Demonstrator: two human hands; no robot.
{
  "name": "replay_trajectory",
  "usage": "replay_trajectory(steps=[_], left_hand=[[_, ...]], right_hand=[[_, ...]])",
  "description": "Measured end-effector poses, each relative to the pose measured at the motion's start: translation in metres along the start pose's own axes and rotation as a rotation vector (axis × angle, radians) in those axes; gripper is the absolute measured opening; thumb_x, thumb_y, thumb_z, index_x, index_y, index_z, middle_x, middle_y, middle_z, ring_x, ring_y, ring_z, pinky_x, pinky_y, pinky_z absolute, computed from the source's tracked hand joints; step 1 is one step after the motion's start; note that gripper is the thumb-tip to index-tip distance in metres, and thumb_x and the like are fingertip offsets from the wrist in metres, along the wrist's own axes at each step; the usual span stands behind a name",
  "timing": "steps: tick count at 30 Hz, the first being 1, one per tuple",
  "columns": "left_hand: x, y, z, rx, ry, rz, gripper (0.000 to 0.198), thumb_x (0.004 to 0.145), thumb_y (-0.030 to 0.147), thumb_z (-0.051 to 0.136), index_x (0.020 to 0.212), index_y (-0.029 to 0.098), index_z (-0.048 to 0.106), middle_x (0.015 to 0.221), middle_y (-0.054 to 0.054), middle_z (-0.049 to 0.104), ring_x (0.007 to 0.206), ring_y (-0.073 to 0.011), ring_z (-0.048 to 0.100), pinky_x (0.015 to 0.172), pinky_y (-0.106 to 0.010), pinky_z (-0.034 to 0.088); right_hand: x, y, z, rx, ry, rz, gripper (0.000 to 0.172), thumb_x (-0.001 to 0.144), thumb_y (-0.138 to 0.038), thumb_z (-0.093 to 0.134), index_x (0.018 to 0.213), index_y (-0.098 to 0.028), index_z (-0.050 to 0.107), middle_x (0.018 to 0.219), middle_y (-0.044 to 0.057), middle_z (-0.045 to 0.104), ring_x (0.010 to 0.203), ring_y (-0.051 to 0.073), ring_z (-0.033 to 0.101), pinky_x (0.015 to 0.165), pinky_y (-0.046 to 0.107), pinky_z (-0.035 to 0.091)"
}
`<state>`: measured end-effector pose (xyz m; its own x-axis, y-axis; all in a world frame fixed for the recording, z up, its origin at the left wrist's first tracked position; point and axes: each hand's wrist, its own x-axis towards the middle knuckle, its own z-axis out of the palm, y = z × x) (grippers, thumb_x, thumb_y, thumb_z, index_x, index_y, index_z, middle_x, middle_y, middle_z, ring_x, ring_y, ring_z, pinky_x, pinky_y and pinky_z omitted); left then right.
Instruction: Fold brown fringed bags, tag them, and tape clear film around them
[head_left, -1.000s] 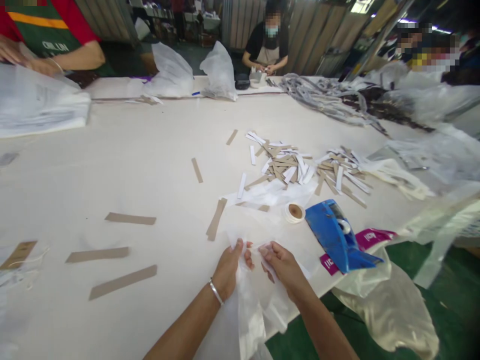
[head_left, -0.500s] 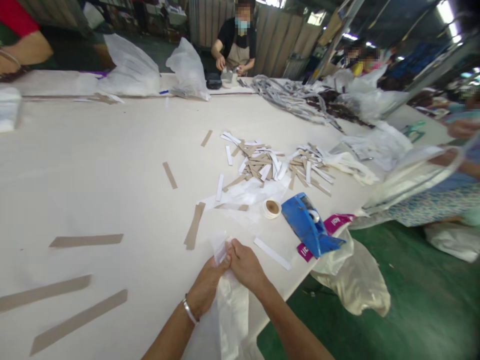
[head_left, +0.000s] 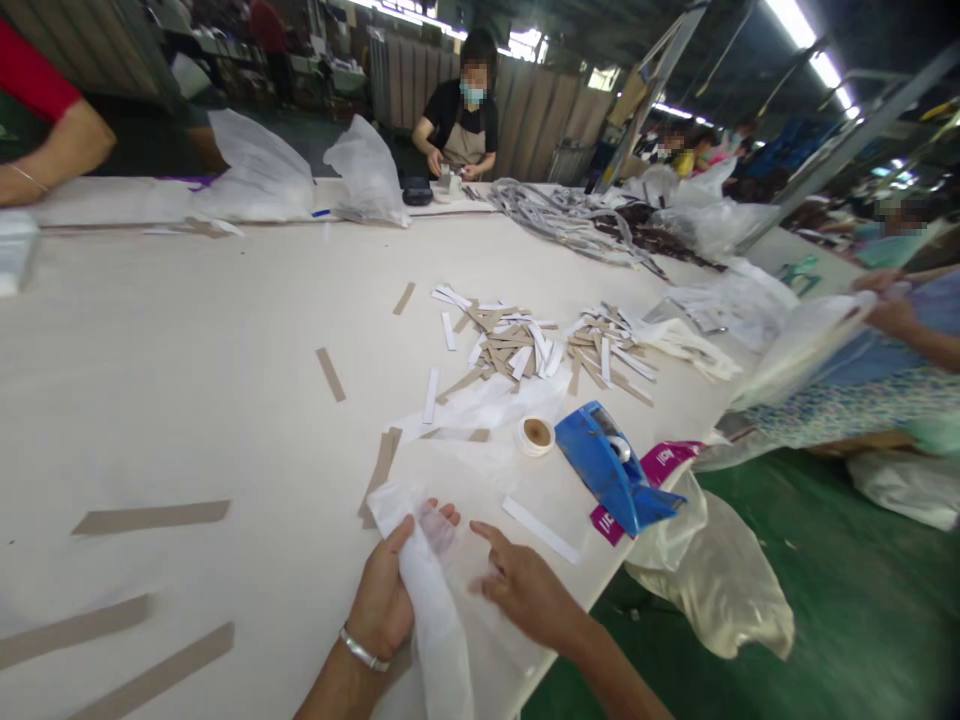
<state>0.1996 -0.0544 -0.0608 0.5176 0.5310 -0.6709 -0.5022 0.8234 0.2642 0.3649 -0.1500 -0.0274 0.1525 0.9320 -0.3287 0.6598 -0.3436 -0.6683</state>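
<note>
My left hand (head_left: 386, 590), with a silver bracelet at its wrist, holds a long folded white translucent sheet (head_left: 435, 610) near the table's front edge. The thumb lies on top and the fingertips show through the thin material. My right hand (head_left: 525, 590) is just right of the sheet, its index finger stretched out and the other fingers partly curled and blurred, with nothing seen in it. A white strip (head_left: 541, 529) lies beyond my right hand. Behind it are a tape roll (head_left: 536, 435) and a blue tape dispenser (head_left: 611, 465).
A pile of white and brown strips (head_left: 517, 340) is mid-table; loose brown strips (head_left: 154, 516) lie left. Plastic bags (head_left: 259, 165) stand along the back. A masked person (head_left: 461, 120) is behind the table, another person's hands (head_left: 892, 305) handle plastic at right.
My hands have moved apart. The right let go of the sheet and shifted right; the left tilted it leftward. The camera view has tipped up slightly.
</note>
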Motion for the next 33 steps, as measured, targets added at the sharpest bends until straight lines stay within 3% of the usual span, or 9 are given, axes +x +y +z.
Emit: replay_trajectory(steps=[3, 5, 8, 12, 18, 22, 25, 28, 33], left_hand=[[0.000, 0.008, 0.001, -0.025, 0.028, 0.047, 0.041, 0.085, 0.020, 0.059, 0.124, 0.010, 0.056, 0.123, -0.020, 0.063, 0.113, -0.0297, 0.062, 0.095, -0.043, 0.053], [0.000, 0.011, 0.003, -0.038, 0.039, 0.055, 0.039, 0.085, 0.017, 0.058, 0.123, 0.010, 0.057, 0.121, -0.020, 0.064, 0.113, -0.0303, 0.062, 0.095, -0.045, 0.053], [0.002, 0.011, 0.008, -0.025, 0.059, 0.065, 0.039, 0.083, 0.014, 0.060, 0.121, 0.012, 0.058, 0.118, -0.019, 0.066, 0.111, -0.0297, 0.063, 0.093, -0.044, 0.054], [0.008, 0.008, 0.011, 0.009, 0.088, 0.101, 0.037, 0.080, 0.008, 0.059, 0.116, 0.010, 0.058, 0.113, -0.019, 0.067, 0.107, -0.0295, 0.065, 0.090, -0.044, 0.055], [0.015, 0.008, 0.015, -0.070, 0.120, 0.083, 0.021, 0.080, 0.007, 0.055, 0.100, 0.009, 0.061, 0.073, -0.008, 0.066, 0.076, -0.0208, 0.069, 0.085, -0.044, 0.056], [0.017, 0.011, 0.022, -0.142, 0.051, 0.063, 0.008, 0.085, 0.012, 0.053, 0.088, 0.009, 0.061, 0.057, 0.001, 0.053, 0.050, -0.0102, 0.054, 0.062, -0.028, 0.054], [0.022, 0.010, 0.025, -0.179, 0.056, 0.065, 0.016, 0.091, 0.023, 0.051, 0.086, 0.010, 0.059, 0.056, 0.002, 0.049, 0.046, -0.0090, 0.048, 0.049, -0.022, 0.045], [0.024, 0.008, 0.025, -0.203, 0.037, 0.051, 0.034, 0.093, 0.043, 0.049, 0.087, 0.012, 0.060, 0.055, 0.002, 0.049, 0.046, -0.0090, 0.047, 0.048, -0.021, 0.043], [0.016, 0.007, 0.028, -0.132, -0.030, 0.029, 0.060, 0.080, 0.070, 0.051, 0.097, 0.013, 0.062, 0.063, -0.002, 0.058, 0.056, -0.0151, 0.058, 0.058, -0.027, 0.049]], right_hand=[[0.022, 0.023, -0.017, -0.301, 0.284, 0.002, 0.038, 0.093, -0.028, 0.046, 0.130, -0.019, 0.051, 0.102, 0.009, 0.067, 0.096, 0.021, 0.060, 0.084, 0.033, 0.045], [0.041, 0.033, -0.021, -0.508, 0.439, -0.006, 0.037, 0.093, -0.029, 0.047, 0.128, -0.016, 0.054, 0.124, 0.016, 0.059, 0.116, 0.027, 0.052, 0.093, 0.039, 0.042], [0.061, 0.040, -0.012, -0.687, 0.475, -0.054, 0.037, 0.093, -0.026, 0.050, 0.128, -0.015, 0.055, 0.137, 0.017, 0.051, 0.128, 0.030, 0.043, 0.097, 0.042, 0.040], [0.067, 0.040, 0.010, -0.754, 0.476, -0.156, 0.036, 0.094, -0.013, 0.043, 0.126, -0.015, 0.057, 0.135, 0.014, 0.055, 0.126, 0.029, 0.046, 0.099, 0.045, 0.036], [0.066, 0.020, 0.010, -0.584, 0.554, -0.184, 0.028, 0.096, -0.021, 0.041, 0.105, -0.018, 0.067, 0.125, 0.012, 0.062, 0.118, 0.026, 0.052, 0.098, 0.041, 0.038], [0.061, -0.003, 0.002, -0.343, 0.474, -0.162, 0.031, 0.098, -0.030, 0.035, 0.108, -0.020, 0.064, 0.111, 0.008, 0.068, 0.100, 0.020, 0.062, 0.088, 0.033, 0.044], [0.052, -0.017, 0.002, -0.219, 0.383, -0.177, 0.032, 0.098, -0.033, 0.035, 0.108, -0.022, 0.063, 0.107, 0.007, 0.069, 0.093, 0.019, 0.065, 0.084, 0.030, 0.047], [0.041, -0.028, 0.008, -0.184, 0.339, -0.245, 0.032, 0.098, -0.031, 0.034, 0.107, -0.022, 0.063, 0.107, 0.008, 0.068, 0.096, 0.019, 0.065, 0.085, 0.029, 0.049], [0.029, -0.042, 0.014, -0.210, 0.216, -0.328, 0.035, 0.097, -0.023, 0.033, 0.119, -0.025, 0.060, 0.112, 0.008, 0.066, 0.096, 0.018, 0.064, 0.087, 0.030, 0.050]])
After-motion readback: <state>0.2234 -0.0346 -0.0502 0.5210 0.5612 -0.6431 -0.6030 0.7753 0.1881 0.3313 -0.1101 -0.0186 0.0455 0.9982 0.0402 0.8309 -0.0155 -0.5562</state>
